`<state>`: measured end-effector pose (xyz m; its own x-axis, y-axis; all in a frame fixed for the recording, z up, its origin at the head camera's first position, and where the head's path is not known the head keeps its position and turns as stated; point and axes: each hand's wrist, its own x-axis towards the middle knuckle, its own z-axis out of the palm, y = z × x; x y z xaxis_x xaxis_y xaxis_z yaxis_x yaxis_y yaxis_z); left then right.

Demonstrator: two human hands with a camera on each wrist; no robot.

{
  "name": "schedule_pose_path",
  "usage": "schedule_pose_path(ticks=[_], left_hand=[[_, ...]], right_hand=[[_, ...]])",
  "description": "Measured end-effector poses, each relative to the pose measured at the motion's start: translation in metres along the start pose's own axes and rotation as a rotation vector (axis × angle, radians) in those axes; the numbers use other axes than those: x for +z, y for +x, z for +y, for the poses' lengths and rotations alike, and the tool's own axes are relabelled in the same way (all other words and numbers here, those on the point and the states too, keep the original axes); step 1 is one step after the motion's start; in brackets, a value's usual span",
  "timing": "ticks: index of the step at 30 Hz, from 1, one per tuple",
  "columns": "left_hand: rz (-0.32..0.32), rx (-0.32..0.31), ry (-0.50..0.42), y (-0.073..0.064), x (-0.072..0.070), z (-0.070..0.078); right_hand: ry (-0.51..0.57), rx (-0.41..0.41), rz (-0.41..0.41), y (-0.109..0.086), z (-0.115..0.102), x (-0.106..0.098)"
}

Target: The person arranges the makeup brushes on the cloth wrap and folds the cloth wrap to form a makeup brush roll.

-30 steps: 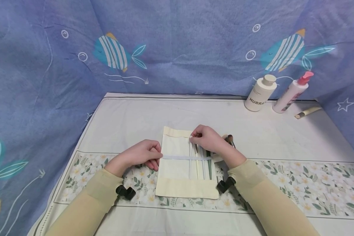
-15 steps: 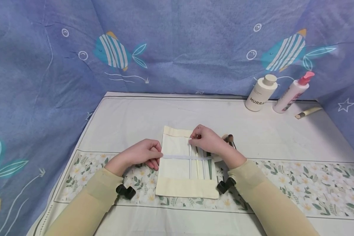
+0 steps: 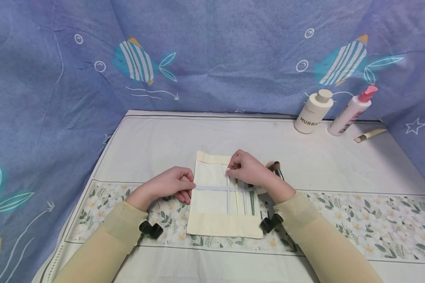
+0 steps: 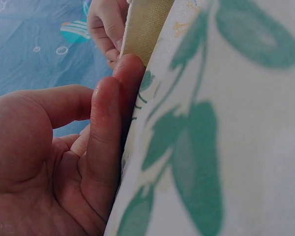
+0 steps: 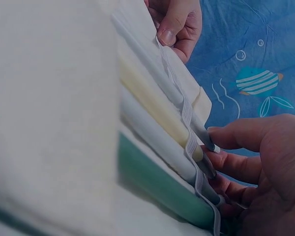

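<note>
A cream cloth brush roll [image 3: 209,202] lies unfolded on the table, with a pale elastic band [image 3: 209,188] across its middle. My left hand [image 3: 173,184] pinches the roll's left edge near the band, thumb on top. With thumb and fingertips, my right hand [image 3: 249,167] pinches the upper end of a slim white-handled brush [image 3: 228,202], which passes under the band. Right of it, a cream-handled brush [image 3: 237,202], another white-handled brush [image 5: 157,135] and a green-handled brush [image 5: 162,182] also run under the band. The right hand partly hides their upper ends.
More brushes [image 3: 277,167] lie beside the right wrist, partly hidden by it. At the back right stand a white bottle [image 3: 309,114] and a pink-topped pump bottle [image 3: 348,116]. A flat light-handled brush [image 3: 370,135] lies near them. A blue fish-print curtain [image 3: 212,59] hangs behind the table.
The right hand and the white-handled brush's upper end have shifted slightly down toward the roll's lower pocket. My left hand keeps its place on the edge.
</note>
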<state>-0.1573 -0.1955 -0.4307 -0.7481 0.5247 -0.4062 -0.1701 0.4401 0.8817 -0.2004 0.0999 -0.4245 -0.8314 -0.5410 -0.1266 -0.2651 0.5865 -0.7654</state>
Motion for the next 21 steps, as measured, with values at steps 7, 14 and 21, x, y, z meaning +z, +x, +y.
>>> schedule_pose_path(ticks=[7,14,21], left_hand=[[-0.001,-0.005,0.001,0.0003,-0.0003,-0.0003],[-0.002,-0.006,0.003,0.0,0.0005,0.0008],[0.003,-0.01,0.005,0.0,0.0008,0.0019]], right_hand=[[-0.047,0.011,0.009,-0.0019,-0.0013,0.0024],[-0.087,0.044,0.041,-0.0017,-0.0023,0.0047],[-0.059,0.07,0.092,-0.0035,-0.0042,-0.0025]])
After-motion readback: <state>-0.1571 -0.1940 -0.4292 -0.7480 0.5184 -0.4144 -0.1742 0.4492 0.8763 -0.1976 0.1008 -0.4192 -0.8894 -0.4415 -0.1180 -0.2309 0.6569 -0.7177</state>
